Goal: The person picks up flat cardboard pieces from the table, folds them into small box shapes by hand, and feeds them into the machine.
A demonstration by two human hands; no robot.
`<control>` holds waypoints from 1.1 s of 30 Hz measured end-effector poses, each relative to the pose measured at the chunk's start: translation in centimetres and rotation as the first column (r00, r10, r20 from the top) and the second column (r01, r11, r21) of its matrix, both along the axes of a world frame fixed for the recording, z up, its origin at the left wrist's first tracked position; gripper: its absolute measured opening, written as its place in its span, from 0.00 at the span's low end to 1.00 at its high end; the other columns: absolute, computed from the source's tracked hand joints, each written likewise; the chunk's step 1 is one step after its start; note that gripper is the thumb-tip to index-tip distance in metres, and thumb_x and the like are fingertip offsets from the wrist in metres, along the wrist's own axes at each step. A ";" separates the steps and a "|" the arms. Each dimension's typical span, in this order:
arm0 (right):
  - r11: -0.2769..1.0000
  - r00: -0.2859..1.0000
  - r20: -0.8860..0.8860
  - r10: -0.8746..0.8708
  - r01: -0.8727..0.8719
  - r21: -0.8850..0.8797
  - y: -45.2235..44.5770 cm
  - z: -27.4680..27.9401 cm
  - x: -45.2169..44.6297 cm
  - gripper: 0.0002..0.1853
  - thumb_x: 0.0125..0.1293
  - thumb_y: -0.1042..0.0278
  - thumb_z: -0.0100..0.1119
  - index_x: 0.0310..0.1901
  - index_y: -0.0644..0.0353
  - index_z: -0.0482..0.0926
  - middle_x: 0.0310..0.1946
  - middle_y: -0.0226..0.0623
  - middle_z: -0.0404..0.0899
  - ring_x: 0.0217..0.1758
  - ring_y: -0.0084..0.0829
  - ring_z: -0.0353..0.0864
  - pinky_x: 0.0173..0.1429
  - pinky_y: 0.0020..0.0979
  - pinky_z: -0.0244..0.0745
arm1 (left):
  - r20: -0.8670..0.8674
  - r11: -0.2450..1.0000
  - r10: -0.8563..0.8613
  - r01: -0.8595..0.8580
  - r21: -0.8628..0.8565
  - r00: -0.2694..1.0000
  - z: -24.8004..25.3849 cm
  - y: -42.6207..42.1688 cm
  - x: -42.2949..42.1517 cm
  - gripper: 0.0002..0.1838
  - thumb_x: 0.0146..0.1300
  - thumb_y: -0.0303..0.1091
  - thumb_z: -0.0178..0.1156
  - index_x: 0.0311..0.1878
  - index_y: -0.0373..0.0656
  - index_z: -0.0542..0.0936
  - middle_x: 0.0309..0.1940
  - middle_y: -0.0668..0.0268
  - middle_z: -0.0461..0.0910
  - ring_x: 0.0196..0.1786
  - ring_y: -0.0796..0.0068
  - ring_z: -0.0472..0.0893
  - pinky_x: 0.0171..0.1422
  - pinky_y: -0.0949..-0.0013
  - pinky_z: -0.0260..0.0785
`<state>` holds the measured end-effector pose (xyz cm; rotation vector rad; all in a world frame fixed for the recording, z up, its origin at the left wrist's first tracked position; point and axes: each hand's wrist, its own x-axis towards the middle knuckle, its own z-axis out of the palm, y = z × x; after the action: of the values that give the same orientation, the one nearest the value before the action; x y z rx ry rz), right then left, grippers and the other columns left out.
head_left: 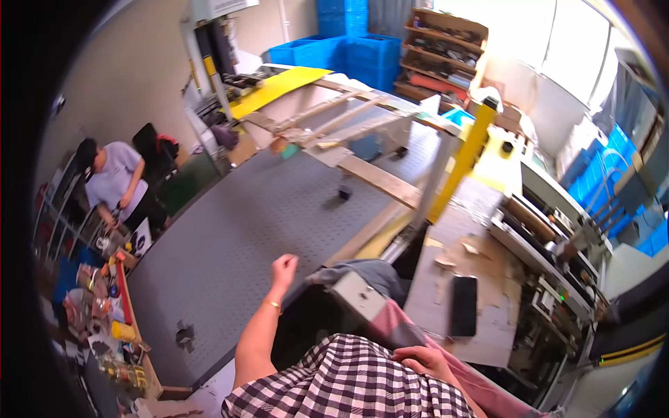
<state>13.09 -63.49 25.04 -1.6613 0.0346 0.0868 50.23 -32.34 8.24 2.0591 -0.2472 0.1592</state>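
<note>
My left hand (pixel 283 270) is held out over the near edge of the large grey perforated table (pixel 230 230), its fingers curled in; whether anything is in them is too small to tell. A thin band circles that wrist. My right hand (pixel 426 361) rests low against the black-and-white checked garment (pixel 348 376) on my body, its fingers partly hidden by the cloth. A grey cloth (pixel 369 275) lies over the machine edge between the hands. To the right, a black phone (pixel 463 306) lies on a wooden board (pixel 435 279).
A yellow upright post (pixel 463 160) stands right of centre. Wooden slats (pixel 380 181) and a yellow sheet (pixel 279 90) lie across the frame. A person (pixel 122 177) is at the left beside cluttered tools (pixel 104 299). Blue crates (pixel 369 59) and a shelf (pixel 446 52) stand behind.
</note>
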 end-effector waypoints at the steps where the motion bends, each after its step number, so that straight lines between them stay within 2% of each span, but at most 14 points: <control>1: 0.997 0.997 0.007 0.074 -0.073 -0.034 1.3 0.4 2.0 0.13 0.68 0.73 0.60 0.53 0.66 0.81 0.43 0.40 0.86 0.48 0.29 0.84 0.54 0.28 0.77 | -0.071 0.966 0.225 -0.213 0.149 0.972 -3.5 7.2 0.5 0.12 0.60 0.40 0.64 0.37 0.40 0.85 0.27 0.57 0.83 0.31 0.68 0.82 0.38 0.64 0.72; 2: 0.971 0.986 0.057 0.157 -0.144 -0.194 2.6 1.0 3.9 0.14 0.69 0.73 0.60 0.54 0.63 0.81 0.45 0.41 0.85 0.47 0.33 0.85 0.53 0.31 0.78 | -0.026 0.892 0.394 -0.376 0.249 0.919 -6.2 14.1 -0.2 0.11 0.58 0.39 0.62 0.36 0.42 0.85 0.29 0.55 0.84 0.34 0.61 0.84 0.40 0.60 0.74; 3: 0.953 0.970 0.097 0.224 -0.198 -0.230 4.0 1.1 5.6 0.15 0.69 0.71 0.60 0.56 0.61 0.80 0.44 0.42 0.85 0.47 0.37 0.84 0.53 0.33 0.78 | -0.128 0.748 0.590 -0.481 0.457 0.797 -5.9 19.4 -2.0 0.09 0.59 0.36 0.60 0.38 0.43 0.85 0.33 0.55 0.85 0.39 0.54 0.85 0.45 0.57 0.75; 5: 0.935 0.953 -0.023 0.302 -0.300 -0.186 6.4 1.8 8.7 0.16 0.69 0.69 0.61 0.57 0.59 0.79 0.43 0.43 0.84 0.46 0.39 0.84 0.52 0.34 0.78 | -0.101 0.507 0.821 -0.636 0.582 0.561 -8.7 29.5 -5.2 0.15 0.58 0.30 0.60 0.50 0.45 0.82 0.46 0.52 0.84 0.51 0.51 0.83 0.57 0.53 0.74; 8: 0.864 0.911 0.013 0.412 -0.386 -0.324 10.1 2.1 13.4 0.16 0.69 0.66 0.60 0.56 0.59 0.79 0.40 0.44 0.82 0.44 0.41 0.82 0.51 0.37 0.77 | -0.142 0.360 0.915 -0.606 0.709 0.377 -5.7 36.2 -9.5 0.21 0.59 0.26 0.61 0.58 0.44 0.77 0.59 0.42 0.73 0.58 0.43 0.77 0.63 0.52 0.72; 12: 0.777 0.828 0.009 0.560 -0.521 -0.354 14.5 2.5 17.4 0.17 0.69 0.65 0.58 0.57 0.58 0.78 0.40 0.44 0.82 0.45 0.44 0.81 0.52 0.40 0.76 | -0.060 0.260 0.934 -0.554 0.791 0.352 -5.2 40.5 -11.5 0.25 0.60 0.25 0.61 0.62 0.49 0.74 0.67 0.44 0.63 0.66 0.47 0.70 0.68 0.54 0.68; 15: 0.708 0.780 0.063 0.623 -0.527 -0.470 16.2 2.9 19.0 0.17 0.69 0.66 0.58 0.58 0.57 0.77 0.41 0.43 0.82 0.45 0.44 0.81 0.52 0.41 0.76 | -0.059 0.283 0.900 -0.476 0.833 0.432 -5.8 42.4 -11.8 0.25 0.61 0.24 0.59 0.63 0.49 0.74 0.69 0.46 0.61 0.67 0.47 0.69 0.67 0.53 0.68; 16: 0.693 0.776 0.055 0.629 -0.527 -0.492 16.5 3.1 19.1 0.17 0.69 0.66 0.58 0.58 0.57 0.77 0.41 0.42 0.82 0.46 0.44 0.81 0.52 0.41 0.76 | 0.036 0.234 0.887 -0.515 0.825 0.460 -5.9 42.4 -11.8 0.18 0.62 0.24 0.57 0.56 0.45 0.80 0.62 0.47 0.72 0.62 0.47 0.75 0.64 0.52 0.70; 17: 0.687 0.770 0.052 0.635 -0.533 -0.493 16.7 2.9 19.1 0.17 0.69 0.66 0.58 0.58 0.57 0.77 0.41 0.42 0.82 0.46 0.44 0.81 0.52 0.41 0.76 | 0.033 0.232 0.891 -0.516 0.825 0.453 -6.2 43.1 -11.1 0.18 0.62 0.24 0.57 0.56 0.45 0.80 0.62 0.47 0.72 0.62 0.47 0.75 0.64 0.52 0.70; 19: 0.684 0.778 0.038 0.627 -0.526 -0.506 16.5 2.5 18.4 0.17 0.69 0.66 0.58 0.58 0.56 0.77 0.41 0.42 0.82 0.45 0.44 0.80 0.53 0.41 0.76 | -0.231 0.414 0.904 -0.598 0.687 0.361 -8.0 44.2 -9.1 0.12 0.61 0.30 0.59 0.46 0.43 0.85 0.46 0.47 0.82 0.50 0.46 0.81 0.59 0.54 0.74; 21: 0.683 0.787 0.010 0.616 -0.529 -0.504 15.9 2.3 17.2 0.17 0.69 0.67 0.58 0.58 0.56 0.77 0.41 0.43 0.82 0.45 0.44 0.81 0.53 0.41 0.76 | -0.061 0.414 0.789 -0.456 0.788 0.611 -9.8 42.3 -7.3 0.09 0.61 0.34 0.59 0.38 0.43 0.86 0.34 0.50 0.84 0.41 0.46 0.83 0.52 0.52 0.76; 23: 0.695 0.803 -0.010 0.596 -0.522 -0.494 15.3 2.3 15.7 0.17 0.69 0.67 0.58 0.58 0.57 0.77 0.41 0.43 0.82 0.46 0.45 0.81 0.54 0.41 0.76 | -0.170 0.588 0.674 -0.383 0.713 0.719 -8.2 37.8 -5.2 0.07 0.58 0.30 0.59 0.35 0.39 0.84 0.38 0.50 0.84 0.46 0.47 0.82 0.51 0.51 0.75; 26: 0.730 0.840 0.040 0.541 -0.445 -0.520 13.3 2.5 12.4 0.17 0.69 0.65 0.59 0.58 0.56 0.78 0.43 0.43 0.83 0.48 0.44 0.81 0.55 0.39 0.76 | -0.086 0.601 0.596 -0.373 0.707 0.798 -7.6 33.4 -5.4 0.07 0.59 0.28 0.60 0.39 0.41 0.83 0.45 0.53 0.82 0.50 0.50 0.82 0.50 0.50 0.76; 33: 0.828 0.925 -0.140 0.354 -0.380 -0.412 10.6 1.5 6.3 0.16 0.70 0.64 0.59 0.56 0.57 0.80 0.45 0.42 0.84 0.49 0.42 0.83 0.55 0.37 0.78 | -0.082 0.412 0.772 -0.398 0.820 0.630 -4.2 34.0 -8.6 0.11 0.61 0.26 0.60 0.48 0.43 0.80 0.54 0.51 0.76 0.55 0.50 0.80 0.55 0.54 0.77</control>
<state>19.39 -52.87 26.50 -2.0966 -0.2425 0.4503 41.59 1.66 4.08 2.8572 0.9571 -0.0074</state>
